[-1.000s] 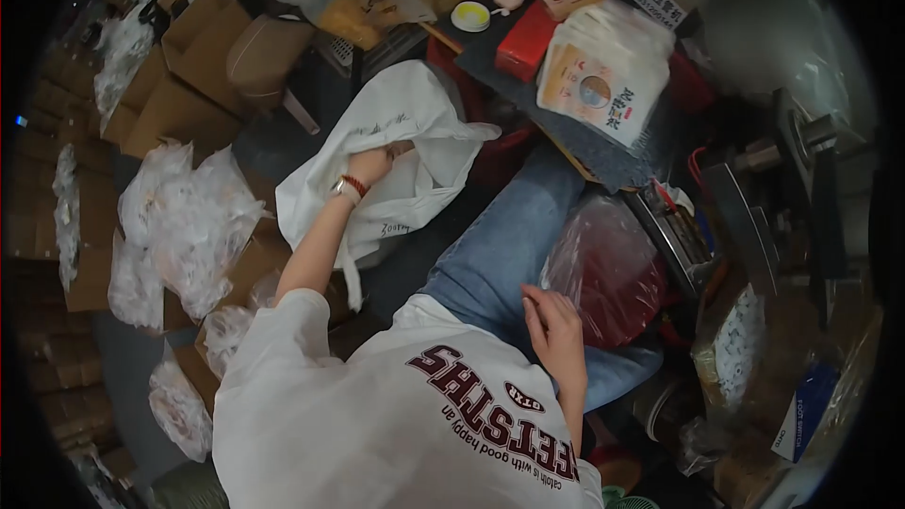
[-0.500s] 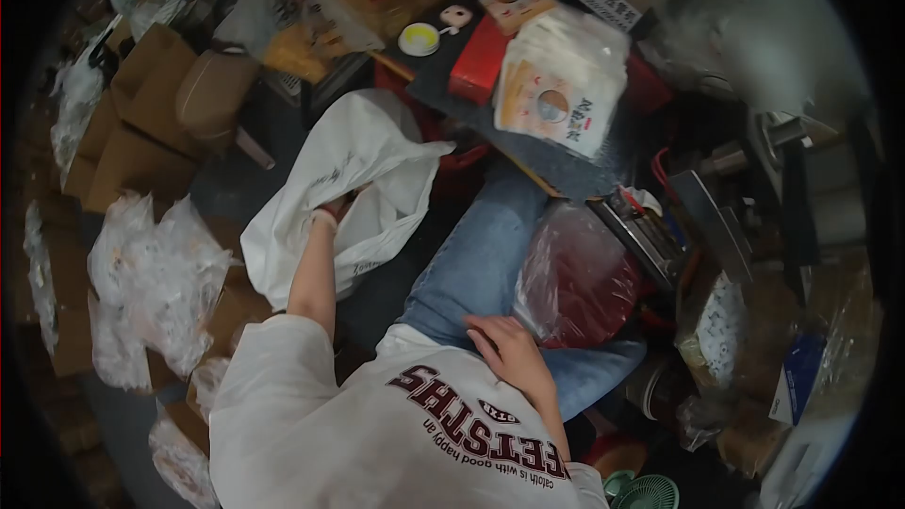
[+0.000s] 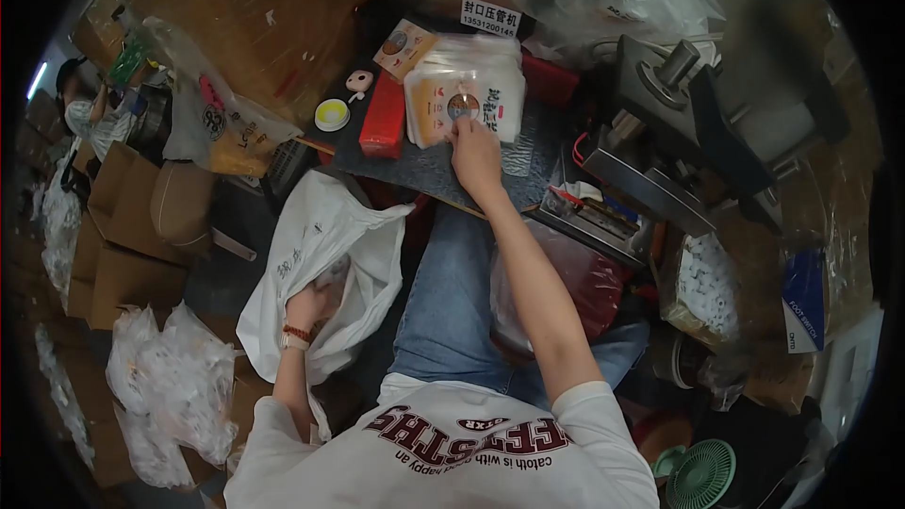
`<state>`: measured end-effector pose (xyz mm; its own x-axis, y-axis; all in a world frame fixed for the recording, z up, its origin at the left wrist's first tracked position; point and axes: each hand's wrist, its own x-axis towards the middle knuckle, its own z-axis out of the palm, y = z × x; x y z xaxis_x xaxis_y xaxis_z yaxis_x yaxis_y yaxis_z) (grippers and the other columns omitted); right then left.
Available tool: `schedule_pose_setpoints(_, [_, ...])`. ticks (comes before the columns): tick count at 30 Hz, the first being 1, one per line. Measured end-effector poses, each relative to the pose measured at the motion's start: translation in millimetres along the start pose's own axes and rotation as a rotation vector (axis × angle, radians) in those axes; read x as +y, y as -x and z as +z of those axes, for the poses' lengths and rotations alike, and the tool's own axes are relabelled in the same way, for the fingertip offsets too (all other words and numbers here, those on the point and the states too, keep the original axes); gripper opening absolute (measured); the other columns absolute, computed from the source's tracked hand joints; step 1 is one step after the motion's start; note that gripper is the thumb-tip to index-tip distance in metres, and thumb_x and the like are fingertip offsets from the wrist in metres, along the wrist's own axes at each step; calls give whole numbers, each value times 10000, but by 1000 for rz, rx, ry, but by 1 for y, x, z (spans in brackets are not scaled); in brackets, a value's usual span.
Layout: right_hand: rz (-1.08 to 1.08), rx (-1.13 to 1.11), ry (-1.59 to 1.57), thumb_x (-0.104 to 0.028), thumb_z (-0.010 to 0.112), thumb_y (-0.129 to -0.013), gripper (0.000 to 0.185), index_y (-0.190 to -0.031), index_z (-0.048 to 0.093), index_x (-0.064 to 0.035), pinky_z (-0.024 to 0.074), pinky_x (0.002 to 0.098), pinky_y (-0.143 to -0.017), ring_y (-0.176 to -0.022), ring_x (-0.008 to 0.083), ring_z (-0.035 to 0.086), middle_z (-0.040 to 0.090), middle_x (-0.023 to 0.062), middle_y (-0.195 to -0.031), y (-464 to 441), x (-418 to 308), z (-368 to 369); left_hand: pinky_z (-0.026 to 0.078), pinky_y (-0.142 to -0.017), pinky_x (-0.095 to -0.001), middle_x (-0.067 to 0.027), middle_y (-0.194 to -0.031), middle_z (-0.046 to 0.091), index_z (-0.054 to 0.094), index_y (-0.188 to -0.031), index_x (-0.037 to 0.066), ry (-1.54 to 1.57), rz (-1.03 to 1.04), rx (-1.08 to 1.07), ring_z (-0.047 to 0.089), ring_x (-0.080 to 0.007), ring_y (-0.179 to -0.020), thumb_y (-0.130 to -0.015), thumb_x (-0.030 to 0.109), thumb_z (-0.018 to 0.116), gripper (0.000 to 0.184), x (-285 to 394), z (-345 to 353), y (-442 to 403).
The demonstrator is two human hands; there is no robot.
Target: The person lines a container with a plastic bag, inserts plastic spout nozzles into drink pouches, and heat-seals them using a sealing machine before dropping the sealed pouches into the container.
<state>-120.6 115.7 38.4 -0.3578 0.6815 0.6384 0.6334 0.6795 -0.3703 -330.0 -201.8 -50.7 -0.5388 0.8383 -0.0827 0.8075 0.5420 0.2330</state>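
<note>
- My left hand [image 3: 313, 305] reached down into the mouth of the white bag [image 3: 300, 231], its fingers partly hidden in the folds; I could not tell whether they gripped anything.
- Something pale and see-through showed just beyond those fingers, too blurred to name.
- The white bag stood to the left of my jeans [image 3: 436, 297], slumped and gaping, with dark handwriting on its side.
- On that wrist I wore a reddish bracelet [image 3: 298, 332] with a pale band next to it.
- My right hand [image 3: 476, 158] stretched forward over the dark table [image 3: 377, 165], fingers drawn narrowly together, their tips at the near part of the top packet; whether they pinched it I could not tell.
- The printed packets [image 3: 464, 80] lay in a stack on the table, white and orange, each seen face bearing a round picture.
- A red box [image 3: 384, 121] sat just left of the stack, and an orange card [image 3: 403, 49] lay by its far end.
- Further left were a round dish [image 3: 332, 115] with a yellow middle and a small pale figure [image 3: 358, 85].
- Behind the stack stood a sign [image 3: 490, 17] with black characters and a number.
- To my right was a metal machine [image 3: 650, 170].
</note>
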Motion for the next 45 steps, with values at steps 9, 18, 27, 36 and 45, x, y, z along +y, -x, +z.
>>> schedule_pose_setpoints(9, [397,-712,-1476,-547,476,-899,596,-1206,548,-41,434,354,-879,-962,185,586,630,98,-1057,70,-46,-74,510,-780,-262,-73,-984,683,633,-1053,-40,1256,108,-563,630,-111,-854,-732,26,768,354,95,-174,65])
schedule_pose_setpoints(18, [854,-541,-1659,-206,591,-910,496,-1298,430,57,445,366,-964,-1148,230,547,530,157,-1285,173,-66,-182,494,-837,-266,-87,-1087,645,558,-1173,-15,1556,238,-951,625,-132,-951,-840,244,698,444,148,-106,14])
schedule_pose_setpoints(27, [581,-163,-2061,-162,569,-891,501,-1349,428,-16,349,368,-1047,-1245,234,466,494,121,-1339,218,-59,-181,513,-808,-279,-49,-1057,630,517,-1171,6,1860,45,-589,623,-138,-918,-802,123,736,445,209,-95,57])
schedule_pose_setpoints(36, [517,-544,-2361,-192,589,-879,472,-1289,473,10,454,369,-962,-1125,230,568,562,126,-1247,248,-28,-181,517,-725,-266,-65,-952,634,567,-1060,-4,1625,270,-744,636,-150,-809,-761,-35,632,308,213,-80,60])
schedule_pose_setpoints(45, [634,-587,-2258,-170,616,-890,463,-1284,442,0,428,301,-942,-1081,142,564,593,50,-1147,233,-51,-212,500,-794,-318,-99,-1022,602,492,-1159,1,1702,322,-787,617,-204,-905,-734,-2,677,463,210,-46,43])
